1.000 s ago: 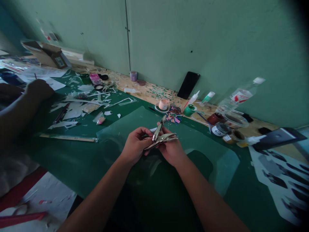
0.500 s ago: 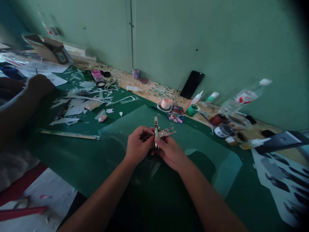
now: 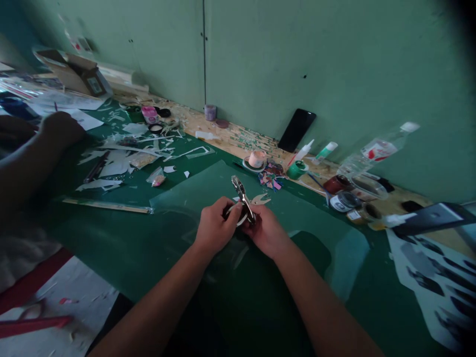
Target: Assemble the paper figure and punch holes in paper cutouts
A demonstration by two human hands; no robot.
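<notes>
Shiny metal parts of what looks like a hole punch [image 3: 241, 191] stand up between my two hands, above a clear plastic sheet [image 3: 208, 184]. A flat, two-pronged metal jaw [image 3: 261, 199] sticks out to the right behind my right fingers. My left hand [image 3: 215, 223] is closed, its thumb along the metal, beside a dark rounded part with a pale rim [image 3: 242, 218]. My right hand [image 3: 269, 232] is closed round the lower end of the metal. My fingers hide how these parts join, and I cannot tell whether they are one tool or two.
Paper scraps [image 3: 115, 166] and a small bag of beads [image 3: 158, 177] lie on the left. Paint jars [image 3: 345, 201], a plastic bottle [image 3: 379, 148] and a leaning phone [image 3: 297, 130] line the wall side. Another person's arm [image 3: 40, 144] rests at the far left.
The upright metal part has tilted to the left at its top and turned in my hands. The pronged jaw now shows less, and the pale-rimmed part has come into view.
</notes>
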